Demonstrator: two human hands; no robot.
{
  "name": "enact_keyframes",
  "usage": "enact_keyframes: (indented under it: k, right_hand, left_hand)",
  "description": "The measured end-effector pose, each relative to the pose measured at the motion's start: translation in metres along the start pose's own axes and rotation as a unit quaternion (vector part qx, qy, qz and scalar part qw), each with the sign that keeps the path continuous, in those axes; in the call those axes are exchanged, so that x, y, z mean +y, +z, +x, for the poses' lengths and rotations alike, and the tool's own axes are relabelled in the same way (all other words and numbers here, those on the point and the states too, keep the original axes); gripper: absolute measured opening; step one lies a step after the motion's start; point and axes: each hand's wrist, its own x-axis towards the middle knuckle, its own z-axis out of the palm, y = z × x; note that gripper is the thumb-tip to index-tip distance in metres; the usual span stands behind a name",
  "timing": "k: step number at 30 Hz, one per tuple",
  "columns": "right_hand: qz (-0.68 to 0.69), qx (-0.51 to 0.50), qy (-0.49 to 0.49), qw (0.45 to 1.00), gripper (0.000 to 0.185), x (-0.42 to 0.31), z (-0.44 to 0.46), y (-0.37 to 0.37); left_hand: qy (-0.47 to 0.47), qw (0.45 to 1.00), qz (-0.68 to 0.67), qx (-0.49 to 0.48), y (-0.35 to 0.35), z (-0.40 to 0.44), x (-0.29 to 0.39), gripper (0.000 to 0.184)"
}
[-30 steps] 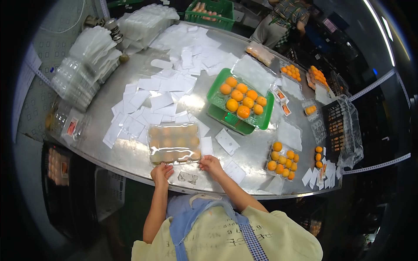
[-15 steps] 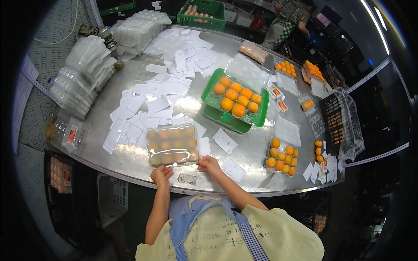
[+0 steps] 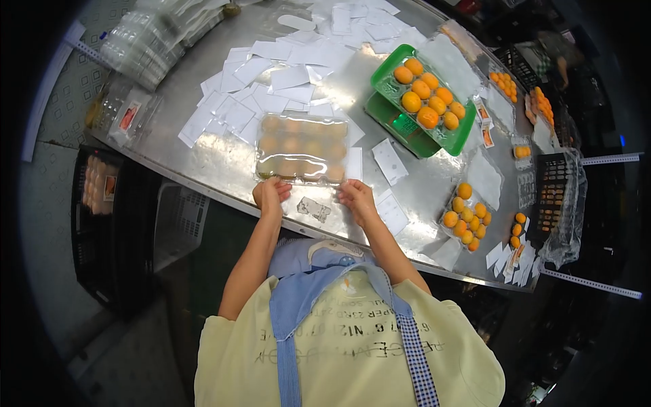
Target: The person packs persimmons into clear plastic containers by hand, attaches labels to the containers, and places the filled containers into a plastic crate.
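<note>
A closed clear plastic box (image 3: 302, 146) of pale orange fruit lies flat on the metal table (image 3: 163, 129), close to its front edge. At the near left corner of the box, my left hand (image 3: 272, 195) pinches the rim with curled fingers. My right hand (image 3: 357, 201) has its fingers pressed together on the near right corner. Both thumbs are partly hidden. Between the hands and a little nearer lies a worn grey patch (image 3: 314, 209). White paper slips (image 3: 291, 78) lie behind the box, and another slip (image 3: 390, 161) is to its right.
An open box of oranges (image 3: 427, 102) sits on a green scale (image 3: 400, 129) at centre right. Another open box of oranges (image 3: 466, 216) is farther right. Stacked clear boxes (image 3: 146, 47) stand back left. Black crates (image 3: 98, 224) are below the left edge. A co-worker (image 3: 557, 54) is at the far right.
The head view has tilted down and shifted, so the table appears higher in view. Both hands remain at the near corners of the box.
</note>
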Motion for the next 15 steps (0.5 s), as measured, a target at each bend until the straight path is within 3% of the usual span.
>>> enact_keyframes:
  k: [4,8,15]
  right_hand:
    - [0.034,0.006,0.060,0.998,0.021,-0.011,-0.008,0.006]
    - [0.080,-0.058,0.126,0.987,0.029,-0.016,-0.015,0.023]
    - [0.158,0.002,0.107,0.982,0.020,0.012,0.004,0.048]
  left_hand:
    - [-0.039,0.999,0.021,-0.029,-0.002,-0.007,0.011,0.027]
    - [-0.049,0.998,0.019,-0.042,-0.001,-0.011,0.015,0.028]
    - [-0.029,0.999,-0.018,-0.018,0.001,-0.002,0.007,0.021]
